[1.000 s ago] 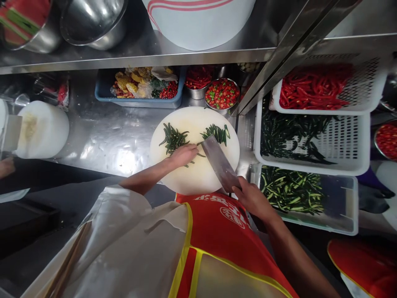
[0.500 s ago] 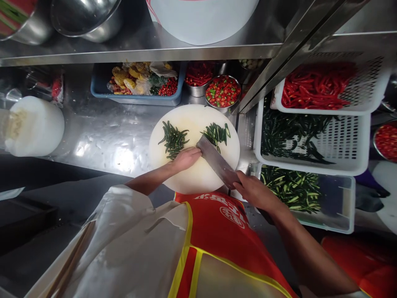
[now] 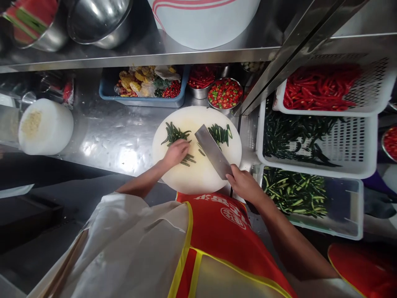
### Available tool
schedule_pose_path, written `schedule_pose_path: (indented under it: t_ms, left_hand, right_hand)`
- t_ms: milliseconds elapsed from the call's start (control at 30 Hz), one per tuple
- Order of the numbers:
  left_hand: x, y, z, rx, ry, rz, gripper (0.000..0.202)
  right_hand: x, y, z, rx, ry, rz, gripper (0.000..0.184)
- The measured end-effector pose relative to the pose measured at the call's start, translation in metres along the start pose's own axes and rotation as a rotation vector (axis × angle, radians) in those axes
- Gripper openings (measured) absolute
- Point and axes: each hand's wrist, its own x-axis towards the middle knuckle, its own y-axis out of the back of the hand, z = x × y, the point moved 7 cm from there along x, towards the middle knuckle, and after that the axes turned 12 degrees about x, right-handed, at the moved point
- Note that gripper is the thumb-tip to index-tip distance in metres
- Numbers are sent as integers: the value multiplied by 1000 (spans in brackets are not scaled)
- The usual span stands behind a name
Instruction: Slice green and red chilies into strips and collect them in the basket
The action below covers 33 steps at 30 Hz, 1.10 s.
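My left hand (image 3: 177, 152) is closed, its curled fingers at the lower edge of a pile of whole green chili peppers (image 3: 175, 134) on the round white cutting board (image 3: 204, 182). Several green chili peppers (image 3: 187, 159) lie just below that hand. With my right hand (image 3: 243, 181) I grip the handle of a wide cleaver (image 3: 213, 152). Its blade slants up and left over the board, between the two piles. Cut green chili pieces (image 3: 219, 134) are heaped right of the blade, and a few slivers (image 3: 201, 150) lie along its left side.
A blue tub (image 3: 142, 99) and steel bowls of chopped chilies (image 3: 225, 94) stand behind the board, under a steel shelf (image 3: 139, 58). White baskets of red chilies (image 3: 319, 89) and green chilies (image 3: 297, 140) are at right, with a clear bin (image 3: 344, 207) below. A white block (image 3: 46, 128) sits left.
My left hand has moved left, from the cleaver's tip to the pile of whole chilies. The cleaver has shifted slightly up and left. Several peppers now show below my left hand.
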Motion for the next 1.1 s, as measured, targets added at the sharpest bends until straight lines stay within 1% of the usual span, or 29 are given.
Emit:
schedule_pose_path:
  t_ms: [33,67,100,167,200,267,367,433,500,567,667,733,833,967,1100]
  left_hand:
    - [-3,6,-8,6,33,-7,20]
    - [-6,8,-11,18,25,-42,19]
    - [-8,7,-11,33,-17,-99,19]
    - [-12,-3,-4,85,-130,-233,19]
    - [-12,-10,0,119,-165,-284,19]
    - [-7,-21,7,172,-175,-331,20]
    - [8,-31,22,169,-166,-292,23]
    - [15,-34,36,134,-211,-252,24]
    - [17,-36,49,80,-278,-219,25]
    - [15,-36,55,7,-314,-190,26]
    - [12,-38,50,-65,-286,-148,26]
    - [12,-41,44,-70,-271,-132,26]
    - [12,-45,41,-70,-279,-113,26]
    - [14,-48,41,-79,-268,-87,27]
    - [13,-51,39,-109,-252,-71,27]
  right_hand:
    - [-7,-3,3,6,2,-28,19]
    - [-13,-6,6,12,3,-62,19]
    - [-18,-9,8,17,-1,-90,19]
    - [-22,-13,12,29,-19,-118,19]
    - [-22,-13,13,36,-29,-112,20]
    - [-17,-11,14,53,-53,-79,22]
    - [-8,-6,15,86,-88,-36,22]
    - [-5,-3,17,107,-114,-17,23]
    - [-6,-1,17,101,-126,0,23]
    - [-8,1,16,82,-123,-4,22]
    - [-14,0,12,66,-112,-38,22]
    - [-17,1,8,52,-102,-54,20]
    - [-21,3,2,47,-89,-77,19]
    - [-30,6,5,47,-95,-115,22]
    - [-34,9,6,-2,-58,-119,24]
